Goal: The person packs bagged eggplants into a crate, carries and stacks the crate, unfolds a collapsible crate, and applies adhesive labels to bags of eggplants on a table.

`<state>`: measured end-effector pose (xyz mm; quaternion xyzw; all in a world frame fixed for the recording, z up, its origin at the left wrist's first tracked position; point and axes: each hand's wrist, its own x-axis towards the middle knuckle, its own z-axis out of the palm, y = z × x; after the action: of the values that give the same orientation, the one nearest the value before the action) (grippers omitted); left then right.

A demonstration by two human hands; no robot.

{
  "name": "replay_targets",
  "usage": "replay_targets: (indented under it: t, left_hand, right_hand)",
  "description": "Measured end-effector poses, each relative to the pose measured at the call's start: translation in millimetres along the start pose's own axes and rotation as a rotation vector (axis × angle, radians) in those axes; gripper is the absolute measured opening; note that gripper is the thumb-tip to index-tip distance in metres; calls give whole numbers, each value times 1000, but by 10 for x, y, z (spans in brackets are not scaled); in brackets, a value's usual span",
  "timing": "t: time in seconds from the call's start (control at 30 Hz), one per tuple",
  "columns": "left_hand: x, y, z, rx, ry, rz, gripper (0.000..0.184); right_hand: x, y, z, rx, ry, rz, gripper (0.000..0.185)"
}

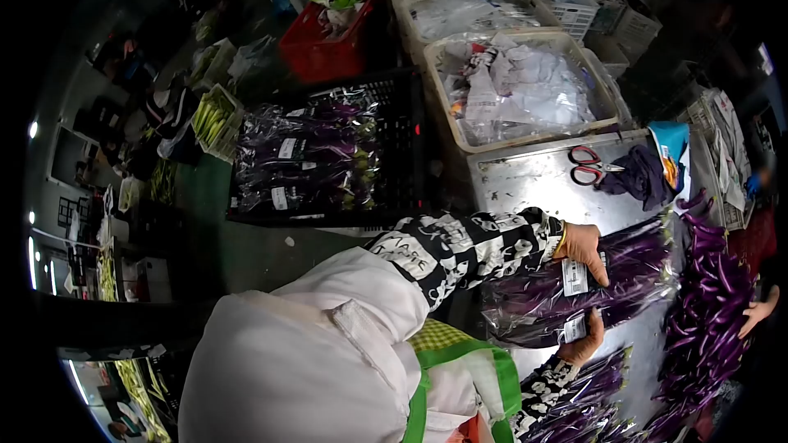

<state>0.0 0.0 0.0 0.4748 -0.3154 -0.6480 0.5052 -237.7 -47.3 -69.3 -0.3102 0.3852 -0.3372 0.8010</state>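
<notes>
Long purple eggplants in clear plastic lie side by side as bagged bundles over the metal table (525,184). My left hand (583,252) grips the upper bag of eggplants (632,250), its thumb beside a white label (574,277). Against the near side, my right hand (584,341) is closed on the lower bag of eggplants (525,316), beside another label. Parts of the fingers on both hands are hidden. More packed eggplants (587,398) lie below my right forearm. A heap of loose eggplants (706,320) covers the table's far side.
Red-handled scissors (587,168) and a dark cloth (640,178) lie on the table. A black crate (402,139) holds bagged eggplants. White bins (464,148) with plastic bags and a red crate (308,57) stand behind. Another person's hand (759,312) is at the heap.
</notes>
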Motion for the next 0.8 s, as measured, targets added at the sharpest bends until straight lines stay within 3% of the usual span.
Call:
replay_targets:
  t: [0.07,0.1,0.17,0.23,0.27,0.37,0.4,0.43,0.47,0.5,0.53,0.57,0.6,0.63,0.7,0.8]
  left_hand:
    - [-201,73,35,55,22,14,53]
    - [-119,425,45,14,-32,182,53]
    - [-773,457,-66,-11,65,447,59]
    - [-1235,435,-369,118,164,273,73]
    - [-1444,505,-452,176,218,292,78]
    - [-1866,294,-886,430,456,637,88]
    - [-2182,374,-1028,289,326,305,92]
    - [-2461,372,-1176,240,340,353,91]
    - [-2767,459,-1281,112,218,293,92]
    - [-2853,250,-1485,214,311,615,88]
    - [-3223,236,-1593,108,391,309,85]
    - [-3457,120,-1767,168,481,266,78]
    - [-3778,162,-1766,-183,506,148,71]
    - [-4014,63,-1927,-221,542,110,66]
    - [-4243,-469,-2292,-577,402,431,72]
    - [-4619,-717,-2550,-674,600,459,64]
  right_hand:
    - [-262,-181,287,-41,-47,19,32]
    - [-63,-685,478,-193,-82,-147,39]
    - [-401,-451,830,-206,-139,-144,46]
    - [-582,-84,1194,-234,-199,-161,30]
    - [-640,-45,1397,-189,-243,-115,35]
    - [-823,255,1977,-252,-340,-99,38]
    - [-886,408,2161,-264,-336,-63,39]
    - [-945,592,2356,-259,-336,-25,40]
    - [-1031,743,2597,-265,-369,-6,41]
    - [-1079,877,2820,-269,-405,14,43]
    - [-1041,1001,2942,-309,-496,97,47]
    - [-936,1140,2952,-367,-533,229,53]
    - [-889,1320,3013,-254,-595,331,56]
    - [-821,1489,3146,-130,-668,425,59]
    - [-790,1808,3451,-14,-729,602,65]
    - [-853,2235,3860,22,-839,735,61]
